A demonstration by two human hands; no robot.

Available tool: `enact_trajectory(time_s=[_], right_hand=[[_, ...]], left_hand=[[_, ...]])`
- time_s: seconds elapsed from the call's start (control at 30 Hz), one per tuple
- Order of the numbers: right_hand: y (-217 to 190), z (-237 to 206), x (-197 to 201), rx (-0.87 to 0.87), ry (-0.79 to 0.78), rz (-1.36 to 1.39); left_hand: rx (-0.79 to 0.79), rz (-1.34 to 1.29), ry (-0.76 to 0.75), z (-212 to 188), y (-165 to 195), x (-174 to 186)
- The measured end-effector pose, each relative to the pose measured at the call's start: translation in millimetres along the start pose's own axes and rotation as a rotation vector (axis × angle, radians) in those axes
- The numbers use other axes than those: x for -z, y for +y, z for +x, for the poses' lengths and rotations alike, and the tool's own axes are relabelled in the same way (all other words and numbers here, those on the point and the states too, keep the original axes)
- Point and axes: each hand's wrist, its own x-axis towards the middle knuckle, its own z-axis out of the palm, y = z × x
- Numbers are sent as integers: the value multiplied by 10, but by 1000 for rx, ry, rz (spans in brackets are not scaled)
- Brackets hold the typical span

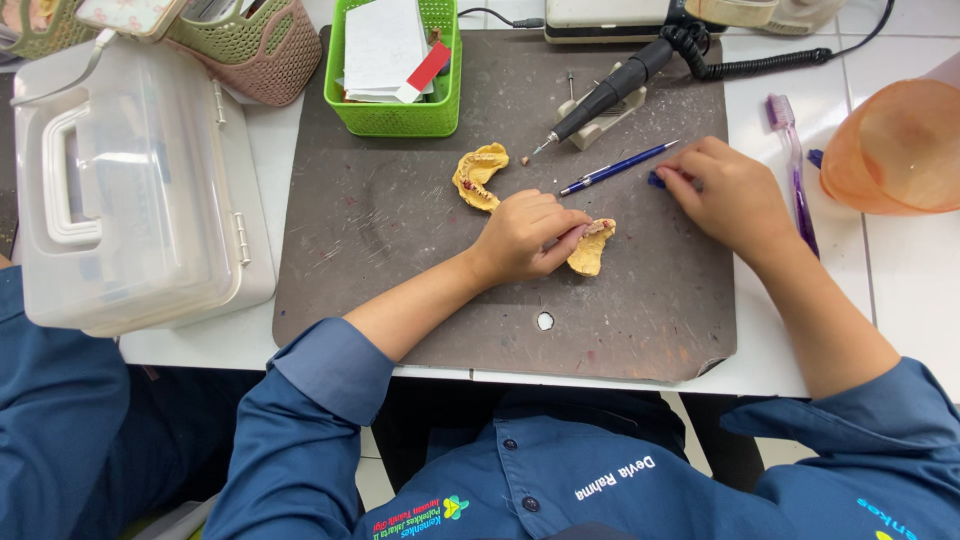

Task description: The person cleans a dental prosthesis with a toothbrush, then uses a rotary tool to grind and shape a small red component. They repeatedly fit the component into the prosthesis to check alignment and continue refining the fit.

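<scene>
On dark brown work mat (400,250): left hand (525,238) clamped on yellow plaster dental cast (592,250), pinning it steady; right hand (728,195) pinched together on small blue object (656,180), beside blue pen (617,167).

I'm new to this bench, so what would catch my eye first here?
Two yellow dental casts on the dark mat: one cast lies free at centre, the other cast sits under the left hand. The right hand pinches a small blue piece beside a blue pen.
</scene>
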Motion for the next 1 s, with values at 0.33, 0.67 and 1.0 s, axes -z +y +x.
enact_trajectory(time_s=[0.33, 0.67, 1.0], right_hand=[[92, -25, -13, 90, -50, 10], [70, -105, -15, 158, 21, -47], [-3, -76, 55, 123, 43, 61]], left_hand=[[77, -22, -14, -3, 22, -31], [153, -6, -25, -45, 78, -94], [234, -18, -2, -4, 122, -78]])
